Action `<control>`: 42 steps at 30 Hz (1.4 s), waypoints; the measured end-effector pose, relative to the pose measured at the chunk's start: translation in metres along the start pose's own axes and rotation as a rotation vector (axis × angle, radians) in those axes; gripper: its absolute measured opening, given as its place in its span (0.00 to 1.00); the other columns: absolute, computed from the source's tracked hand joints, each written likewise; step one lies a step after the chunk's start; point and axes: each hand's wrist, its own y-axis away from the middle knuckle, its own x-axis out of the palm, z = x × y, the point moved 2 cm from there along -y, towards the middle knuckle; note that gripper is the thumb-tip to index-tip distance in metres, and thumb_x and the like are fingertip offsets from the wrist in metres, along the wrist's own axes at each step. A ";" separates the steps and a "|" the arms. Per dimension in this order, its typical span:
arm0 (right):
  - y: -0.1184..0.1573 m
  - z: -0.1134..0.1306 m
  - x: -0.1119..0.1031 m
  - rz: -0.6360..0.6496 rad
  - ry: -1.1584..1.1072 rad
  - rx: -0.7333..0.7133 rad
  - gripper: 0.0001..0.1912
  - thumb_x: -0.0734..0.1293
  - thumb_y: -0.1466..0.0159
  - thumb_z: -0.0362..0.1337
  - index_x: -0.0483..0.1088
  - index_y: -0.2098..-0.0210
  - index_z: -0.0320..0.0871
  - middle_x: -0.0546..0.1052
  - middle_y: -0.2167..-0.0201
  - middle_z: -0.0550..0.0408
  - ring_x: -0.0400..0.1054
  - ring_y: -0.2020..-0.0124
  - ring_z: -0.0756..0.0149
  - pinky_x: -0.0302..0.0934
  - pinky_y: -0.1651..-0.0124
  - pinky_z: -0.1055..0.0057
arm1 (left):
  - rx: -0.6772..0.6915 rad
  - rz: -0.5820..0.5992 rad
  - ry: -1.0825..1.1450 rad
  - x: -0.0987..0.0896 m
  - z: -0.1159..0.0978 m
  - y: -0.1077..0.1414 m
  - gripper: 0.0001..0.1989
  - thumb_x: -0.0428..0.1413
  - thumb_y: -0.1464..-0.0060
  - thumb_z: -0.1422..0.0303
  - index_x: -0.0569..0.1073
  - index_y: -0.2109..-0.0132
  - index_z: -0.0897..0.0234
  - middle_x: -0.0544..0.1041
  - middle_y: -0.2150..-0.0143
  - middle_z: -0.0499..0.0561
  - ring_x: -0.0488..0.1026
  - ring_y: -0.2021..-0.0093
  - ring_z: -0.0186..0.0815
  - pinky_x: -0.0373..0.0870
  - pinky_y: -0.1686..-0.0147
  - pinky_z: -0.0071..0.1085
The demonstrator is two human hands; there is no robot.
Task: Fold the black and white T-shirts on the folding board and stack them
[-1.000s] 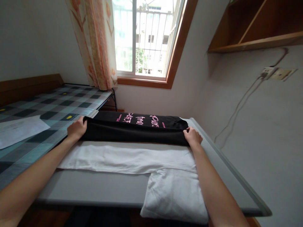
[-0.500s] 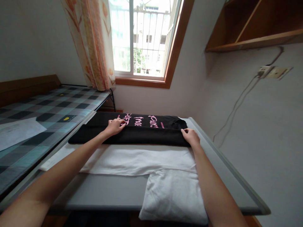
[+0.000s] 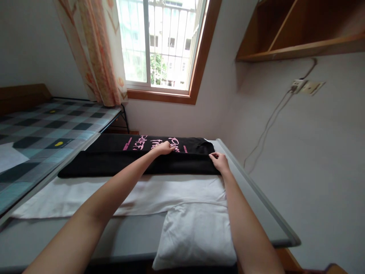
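Note:
A black T-shirt (image 3: 182,165) with pink lettering lies across a grey tabletop (image 3: 134,232), its near part folded over in a long strip. My left hand (image 3: 165,147) rests on the fold's upper edge near the middle, fingers curled and partly hidden. At the right end, my right hand (image 3: 220,161) pinches the folded edge between thumb and fingers. White cloth (image 3: 176,190) extends along the near side of the black fabric. A wide white sleeve-like piece (image 3: 196,236) reaches over the table's front edge. Whether white and black are one garment I cannot tell.
A bed with a checked cover (image 3: 59,129) and a sheet of paper (image 3: 11,156) stands left. Behind are a curtain (image 3: 97,57) and a barred window (image 3: 168,49). Right, a wall socket (image 3: 298,86) with cables sits below a wooden shelf (image 3: 302,47).
My left hand has moved right along the fold, uncovering more pink lettering on the left. My right hand stays at the right end of the fold. The view has shifted slightly right.

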 end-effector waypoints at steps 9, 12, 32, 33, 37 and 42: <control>0.008 0.011 -0.001 0.023 0.143 0.092 0.13 0.63 0.38 0.44 0.76 0.58 0.47 0.78 0.55 0.50 0.71 0.53 0.57 0.62 0.55 0.66 | 0.106 -0.017 -0.072 0.005 0.003 -0.004 0.20 0.53 0.43 0.54 0.70 0.76 0.64 0.71 0.78 0.49 0.69 0.73 0.35 0.61 0.73 0.30; 0.012 0.015 0.000 0.025 0.192 0.110 0.14 0.62 0.37 0.45 0.75 0.57 0.48 0.78 0.56 0.50 0.71 0.54 0.56 0.62 0.56 0.66 | 0.106 -0.184 -0.156 0.010 0.006 0.002 0.17 0.50 0.39 0.55 0.73 0.67 0.63 0.78 0.65 0.53 0.74 0.63 0.39 0.64 0.67 0.30; 0.059 0.088 0.029 0.237 0.311 -0.519 0.31 0.49 0.31 0.56 0.63 0.38 0.48 0.62 0.35 0.49 0.54 0.35 0.57 0.47 0.36 0.60 | 0.036 -0.244 -0.449 0.007 0.063 0.105 0.28 0.43 0.38 0.48 0.64 0.36 0.52 0.59 0.32 0.55 0.55 0.34 0.54 0.54 0.41 0.53; 0.062 0.088 0.035 0.287 0.355 -0.516 0.33 0.48 0.31 0.57 0.59 0.35 0.48 0.59 0.33 0.49 0.49 0.33 0.56 0.43 0.35 0.57 | -0.008 -0.225 -0.446 0.005 0.071 0.108 0.31 0.43 0.39 0.46 0.60 0.34 0.50 0.56 0.30 0.54 0.51 0.32 0.56 0.52 0.41 0.55; 0.065 0.085 0.044 0.379 0.449 -0.485 0.36 0.46 0.32 0.60 0.51 0.32 0.50 0.49 0.30 0.51 0.40 0.30 0.56 0.36 0.32 0.54 | -0.085 -0.185 -0.449 -0.003 0.098 0.117 0.35 0.41 0.41 0.43 0.52 0.31 0.49 0.50 0.28 0.54 0.45 0.30 0.56 0.46 0.38 0.56; 0.063 0.085 0.042 0.366 0.427 -0.490 0.36 0.45 0.32 0.60 0.51 0.32 0.49 0.50 0.30 0.50 0.40 0.30 0.57 0.36 0.32 0.55 | -0.014 -0.245 -0.466 -0.004 0.106 0.122 0.33 0.40 0.39 0.46 0.53 0.31 0.52 0.52 0.29 0.52 0.44 0.29 0.50 0.44 0.35 0.49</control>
